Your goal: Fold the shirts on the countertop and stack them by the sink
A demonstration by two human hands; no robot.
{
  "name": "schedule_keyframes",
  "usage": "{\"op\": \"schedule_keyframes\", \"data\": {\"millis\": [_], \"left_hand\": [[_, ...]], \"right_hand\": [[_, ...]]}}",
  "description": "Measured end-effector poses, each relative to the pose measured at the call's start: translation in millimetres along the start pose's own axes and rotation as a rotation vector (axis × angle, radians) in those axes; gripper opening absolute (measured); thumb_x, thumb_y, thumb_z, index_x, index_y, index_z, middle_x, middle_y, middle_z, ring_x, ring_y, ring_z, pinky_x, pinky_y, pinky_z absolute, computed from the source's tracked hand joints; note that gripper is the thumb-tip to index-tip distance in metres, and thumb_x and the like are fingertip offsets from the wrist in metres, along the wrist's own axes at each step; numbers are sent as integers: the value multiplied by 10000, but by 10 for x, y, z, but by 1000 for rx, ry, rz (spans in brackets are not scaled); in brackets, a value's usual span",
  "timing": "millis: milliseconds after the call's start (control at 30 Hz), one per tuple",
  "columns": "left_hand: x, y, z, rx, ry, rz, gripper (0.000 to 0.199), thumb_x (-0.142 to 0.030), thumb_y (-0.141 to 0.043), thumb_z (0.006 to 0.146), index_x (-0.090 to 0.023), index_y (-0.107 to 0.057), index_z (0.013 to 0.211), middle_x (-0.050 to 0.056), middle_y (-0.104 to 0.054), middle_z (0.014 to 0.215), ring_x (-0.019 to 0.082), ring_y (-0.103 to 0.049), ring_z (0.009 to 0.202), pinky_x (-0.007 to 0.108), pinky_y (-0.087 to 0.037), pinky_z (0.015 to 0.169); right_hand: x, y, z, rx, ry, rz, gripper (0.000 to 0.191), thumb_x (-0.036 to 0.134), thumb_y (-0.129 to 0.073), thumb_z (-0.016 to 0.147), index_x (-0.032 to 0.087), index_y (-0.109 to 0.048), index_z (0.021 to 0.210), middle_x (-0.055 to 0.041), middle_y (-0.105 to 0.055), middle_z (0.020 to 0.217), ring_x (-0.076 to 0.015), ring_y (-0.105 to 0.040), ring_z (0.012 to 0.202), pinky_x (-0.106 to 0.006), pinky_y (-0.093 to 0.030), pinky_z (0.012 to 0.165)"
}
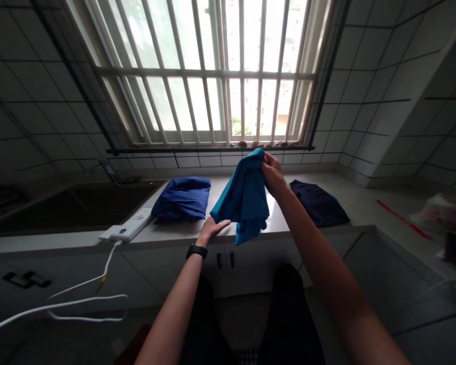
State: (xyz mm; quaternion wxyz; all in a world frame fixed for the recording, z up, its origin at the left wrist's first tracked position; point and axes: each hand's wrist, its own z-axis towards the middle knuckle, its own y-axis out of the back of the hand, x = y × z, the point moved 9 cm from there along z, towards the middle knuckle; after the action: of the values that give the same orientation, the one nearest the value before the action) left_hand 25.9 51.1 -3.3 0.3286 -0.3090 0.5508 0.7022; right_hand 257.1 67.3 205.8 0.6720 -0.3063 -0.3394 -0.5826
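Observation:
My right hand [272, 175] pinches the top of a teal cloth garment [243, 197], which hangs crumpled in front of the counter. My left hand [213, 228], with a black wristwatch [196, 251] on its wrist, is open and palm up, with its fingertips at the garment's lower left edge. Left of the garment lies a folded royal blue garment [181, 199] on the white countertop [197, 233]. A folded dark navy garment [317, 203] lies to the right of it.
A dark sink [79, 203] with a tap is set in the counter at left. A white power strip [131, 225] sits on the counter's edge, its white cable [87, 304] trailing down. A barred window stands behind. A red strip and plastic bag [444, 213] lie at right.

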Motion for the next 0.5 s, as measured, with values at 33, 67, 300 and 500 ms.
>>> {"op": "schedule_keyframes", "data": {"millis": [33,67,300,500], "left_hand": [[-33,5,-7,7,-19,13,377,-516,-769,706,-213,-758,930,67,-769,813,284,-719,871,297,-509,715],[-75,3,-12,21,-45,29,419,-537,-761,713,-209,-759,974,62,-778,855,266,-713,849,297,-508,723],[-151,-4,-10,109,-80,-28,552,-631,-603,814,-186,-765,1096,95,-793,1042,256,-710,939,317,-531,822],[-74,3,11,121,-80,-227,506,-575,-649,742,-172,-754,1030,96,-791,977,257,-717,903,314,-548,767]], "right_hand": [[-53,53,47,-66,-14,-41,318,246,-601,764,258,-293,684,72,-289,661,-104,-303,642,-206,-305,576],[-132,81,73,-101,-52,-91,320,219,-599,753,257,-291,673,77,-287,645,-100,-296,632,-207,-298,574],[-348,-73,43,48,-156,-242,240,207,-605,686,247,-369,672,84,-325,619,-102,-340,603,-217,-291,568],[-39,75,312,-137,39,-360,133,220,-545,754,239,-417,723,48,-411,705,-129,-446,721,-242,-402,684]]}}
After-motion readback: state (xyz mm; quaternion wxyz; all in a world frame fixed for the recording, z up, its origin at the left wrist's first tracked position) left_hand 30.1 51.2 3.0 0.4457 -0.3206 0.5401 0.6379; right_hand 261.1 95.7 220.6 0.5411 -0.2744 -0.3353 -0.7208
